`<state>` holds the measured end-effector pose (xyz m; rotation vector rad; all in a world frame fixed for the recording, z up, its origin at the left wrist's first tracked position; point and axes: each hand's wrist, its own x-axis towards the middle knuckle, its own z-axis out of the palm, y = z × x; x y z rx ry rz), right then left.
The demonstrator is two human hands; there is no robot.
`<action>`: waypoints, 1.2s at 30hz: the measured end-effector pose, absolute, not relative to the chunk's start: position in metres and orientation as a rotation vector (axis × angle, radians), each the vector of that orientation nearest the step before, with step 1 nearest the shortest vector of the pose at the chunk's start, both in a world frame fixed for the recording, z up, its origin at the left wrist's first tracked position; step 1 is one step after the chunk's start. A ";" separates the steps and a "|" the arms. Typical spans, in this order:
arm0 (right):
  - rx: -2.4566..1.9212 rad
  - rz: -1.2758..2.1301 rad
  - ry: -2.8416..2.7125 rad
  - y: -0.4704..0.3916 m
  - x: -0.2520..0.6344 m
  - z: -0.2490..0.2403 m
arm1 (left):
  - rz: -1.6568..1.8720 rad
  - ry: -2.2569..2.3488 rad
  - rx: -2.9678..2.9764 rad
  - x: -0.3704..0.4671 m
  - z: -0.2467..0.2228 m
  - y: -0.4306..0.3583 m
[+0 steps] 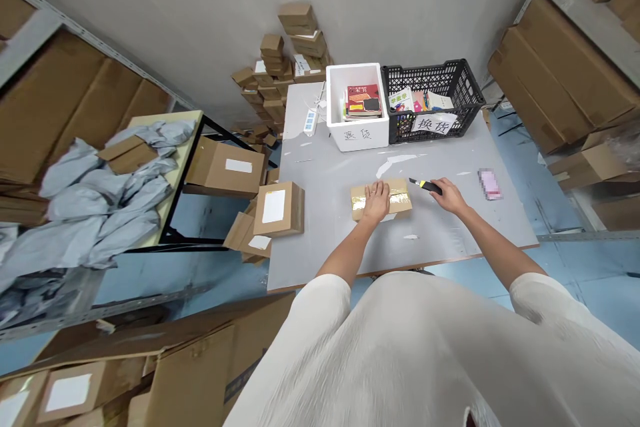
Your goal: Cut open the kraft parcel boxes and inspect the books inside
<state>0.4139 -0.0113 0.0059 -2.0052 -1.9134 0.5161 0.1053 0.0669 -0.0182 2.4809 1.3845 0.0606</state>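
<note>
A small cardboard box (399,200) with shiny tape across its top lies on the grey table (320,213). My left hand (377,200) rests flat on the box with its fingers spread, holding it from above without gripping. My right hand (449,195) is closed around a black and yellow utility knife (426,185). The knife's blade points left, just beyond the right end of the box and apart from it.
At the table's back stand a white bin (357,136) and a black crate (465,103), both with books. A larger box (280,209) sits at the left edge. A pink item (490,184) lies at right. Grey parcels (110,200) cover a side table.
</note>
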 end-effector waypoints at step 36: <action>-2.032 0.971 -1.810 -0.001 0.293 0.025 | -0.035 1.390 2.368 0.042 0.004 0.063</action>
